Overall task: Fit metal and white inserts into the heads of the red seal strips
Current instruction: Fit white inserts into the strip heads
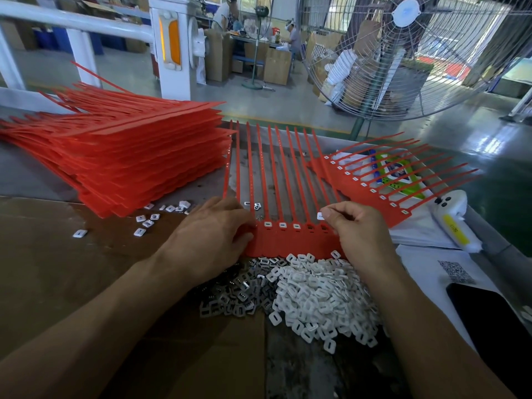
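A person's two bare hands work at a cardboard-covered bench, seen from above. Between them lies a comb of red seal strips, its joined heads toward the person and its thin tails fanning away, which puts the sockets within easy reach.

The left hand lies on the comb's left end with fingers bent over the heads; it appears to pin the comb flat so it cannot slide. Whether the fingertips pinch a piece cannot be told. The right hand pinches a small white insert between thumb and forefinger, just above the heads at the right end.

Three heads near the middle already show white inserts. The next sockets to their right look dark and probably unfilled, so the work seems to run left to right.

Just below the comb, touching its near edge, sit two heaps: metal inserts on the left and white inserts on the right, kept close, likely for short reaches.

To the left rises a tall stack of red combs, probably awaiting filling. To the right, a comb with every head white rests on some packaging, set aside apparently as finished. A few loose inserts lie scattered by the stack.
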Demonstrator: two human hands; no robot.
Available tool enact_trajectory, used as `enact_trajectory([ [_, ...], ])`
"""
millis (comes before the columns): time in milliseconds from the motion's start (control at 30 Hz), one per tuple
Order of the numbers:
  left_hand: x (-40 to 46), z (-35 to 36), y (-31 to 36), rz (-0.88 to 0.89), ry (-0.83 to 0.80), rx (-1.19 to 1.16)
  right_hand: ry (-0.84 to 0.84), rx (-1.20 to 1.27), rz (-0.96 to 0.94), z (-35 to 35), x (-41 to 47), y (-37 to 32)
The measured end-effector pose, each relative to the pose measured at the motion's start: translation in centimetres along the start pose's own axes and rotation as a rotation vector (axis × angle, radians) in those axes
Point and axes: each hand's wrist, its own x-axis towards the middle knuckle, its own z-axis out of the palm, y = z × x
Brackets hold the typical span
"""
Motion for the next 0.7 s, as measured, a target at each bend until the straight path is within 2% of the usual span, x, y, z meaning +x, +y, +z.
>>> enact_trajectory([
  [267, 0.0, -0.1, 0.0, 0.003, 0.004, -0.005, -0.033, -0.052, -0.012, 0.1, 0.0, -0.4],
  [467, 0.0, 0.0, -0.2, 0.028, 0.028, -0.020, -0.131, -0.060, -0.136, 0.7, -0.9, -1.5],
  [567, 0.1, 0.0, 0.0, 0.044, 0.120, -0.029, -0.169, -0.040, -0.228, 1.4, -1.5, -1.9],
  [700, 0.2, -0.1, 0.9, 0.044, 0.218, -0.282, -0.238, 0.000, -0.339, 2.2, -2.2, -2.5],
])
